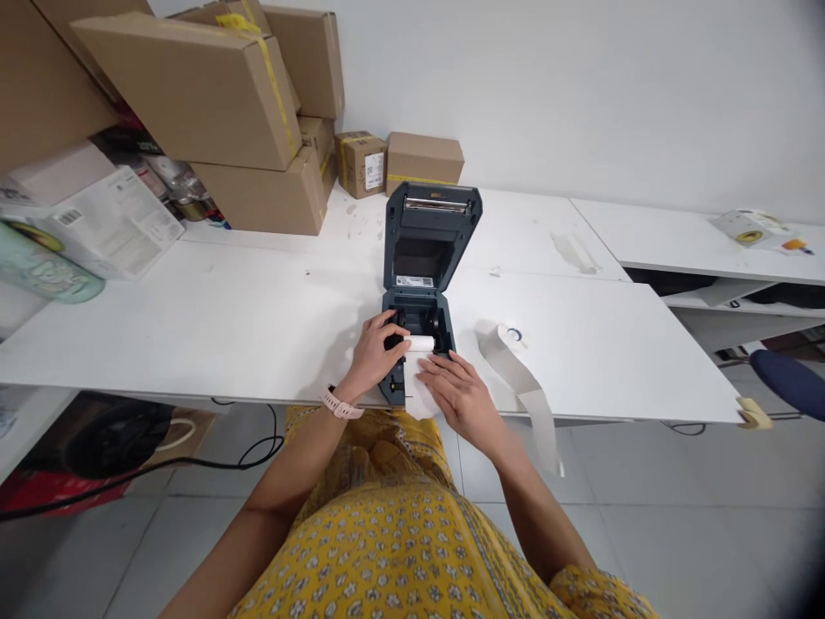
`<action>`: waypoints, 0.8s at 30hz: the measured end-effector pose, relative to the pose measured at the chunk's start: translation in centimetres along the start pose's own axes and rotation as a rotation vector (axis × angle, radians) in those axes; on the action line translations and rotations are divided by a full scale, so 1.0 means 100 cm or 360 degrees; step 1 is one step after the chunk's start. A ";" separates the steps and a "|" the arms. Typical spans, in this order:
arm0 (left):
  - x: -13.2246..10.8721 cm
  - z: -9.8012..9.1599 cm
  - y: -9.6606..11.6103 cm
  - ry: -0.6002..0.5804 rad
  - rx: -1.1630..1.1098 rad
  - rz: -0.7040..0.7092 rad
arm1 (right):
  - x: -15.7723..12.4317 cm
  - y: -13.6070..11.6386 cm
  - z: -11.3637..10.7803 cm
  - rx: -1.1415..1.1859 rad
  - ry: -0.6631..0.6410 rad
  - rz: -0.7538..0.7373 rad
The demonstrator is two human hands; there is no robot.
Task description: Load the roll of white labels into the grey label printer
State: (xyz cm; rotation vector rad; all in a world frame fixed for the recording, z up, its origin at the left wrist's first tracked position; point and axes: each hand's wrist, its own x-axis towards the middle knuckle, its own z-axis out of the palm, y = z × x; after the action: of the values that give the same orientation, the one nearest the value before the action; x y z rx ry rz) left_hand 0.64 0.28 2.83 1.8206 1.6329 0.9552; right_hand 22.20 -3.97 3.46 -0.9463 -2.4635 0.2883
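A dark label printer (433, 249) stands on the table near its front edge, its lid tilted up and back. Inside lies a small white paper roll (421, 343), its strip (416, 391) running out over the printer's front toward me. My left hand (375, 351) is at the printer's left side, thumb and forefinger closed at the roll's left end. Over the right side of the strip rests my right hand (461, 391), fingers stretched out and fairly flat. Right of the printer, a larger roll of label paper (499, 338) has its loose tail hanging over the table edge.
Cardboard boxes (258, 198) are stacked at the back left, with two smaller ones (425, 159) behind the printer. A white carton (109, 223) and a light green bottle (51, 266) stand far left. Black cables (193, 464) run below the table; a blue seat (790, 383) is at right.
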 end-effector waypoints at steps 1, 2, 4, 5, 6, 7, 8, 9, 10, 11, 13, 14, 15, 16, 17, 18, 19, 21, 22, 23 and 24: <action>0.000 -0.001 0.001 -0.0003 0.0014 0.0002 | -0.003 -0.004 0.002 -0.0025 0.0009 0.0009; 0.000 -0.001 0.002 -0.0004 0.0032 0.0006 | -0.005 -0.007 0.003 -0.0043 0.0020 0.0022; 0.000 -0.001 0.002 -0.0004 0.0074 0.0015 | -0.006 -0.012 0.005 -0.0059 0.0033 0.0047; 0.000 -0.001 0.002 -0.0004 0.0092 0.0023 | -0.007 -0.013 0.005 -0.0059 0.0038 0.0055; 0.001 -0.001 0.001 -0.0002 0.0104 0.0034 | -0.007 -0.014 0.005 -0.0058 0.0041 0.0064; 0.001 0.000 0.001 0.0000 0.0111 0.0047 | -0.006 -0.015 0.005 -0.0059 0.0046 0.0070; 0.001 0.000 0.001 0.0000 0.0116 0.0060 | -0.007 -0.016 0.006 -0.0064 0.0046 0.0075; 0.001 0.001 0.001 -0.0001 0.0119 0.0071 | -0.007 -0.016 0.007 -0.0072 0.0045 0.0076; 0.000 0.002 0.001 -0.0003 0.0117 0.0076 | -0.007 -0.017 0.008 -0.0082 0.0044 0.0076; -0.003 0.003 0.002 -0.0006 0.0105 0.0071 | -0.008 -0.017 0.009 -0.0089 0.0041 0.0074; -0.011 0.006 0.004 -0.0013 0.0034 0.0034 | -0.010 -0.018 0.011 -0.0081 0.0027 0.0073; -0.017 0.007 0.005 -0.0017 -0.0026 0.0008 | -0.011 -0.018 0.010 -0.0060 0.0023 0.0080; -0.024 0.009 0.006 -0.0019 -0.0096 -0.0021 | -0.012 -0.017 0.007 -0.0018 0.0023 0.0083; -0.030 0.011 0.006 -0.0020 -0.0168 -0.0055 | -0.012 -0.016 0.003 0.0056 0.0009 0.0076; -0.037 0.013 0.006 -0.0016 -0.0237 -0.0095 | -0.011 -0.014 -0.005 0.0160 0.0007 0.0071; -0.044 0.015 0.005 -0.0015 -0.0304 -0.0138 | -0.007 -0.010 -0.015 0.0272 0.0033 0.0081; -0.050 0.016 0.004 -0.0025 -0.0370 -0.0181 | -0.001 -0.004 -0.028 0.0375 0.0109 0.0119; -0.059 0.018 0.001 -0.0065 -0.0491 -0.0270 | 0.024 0.013 -0.056 0.0475 0.0430 0.0267; -0.062 0.019 0.000 -0.0084 -0.0536 -0.0312 | 0.043 0.024 -0.069 0.0450 0.0684 0.0355; -0.065 0.019 -0.002 -0.0095 -0.0572 -0.0350 | 0.065 0.037 -0.081 0.0411 0.0882 0.0355; -0.067 0.021 -0.003 -0.0095 -0.0598 -0.0384 | 0.090 0.051 -0.091 0.0430 0.0966 0.0329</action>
State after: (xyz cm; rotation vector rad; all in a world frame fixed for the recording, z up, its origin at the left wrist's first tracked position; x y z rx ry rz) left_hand 1.84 -6.12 0.18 1.3562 1.4777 1.0075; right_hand 23.93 6.06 12.69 -0.9931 -1.7330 0.3341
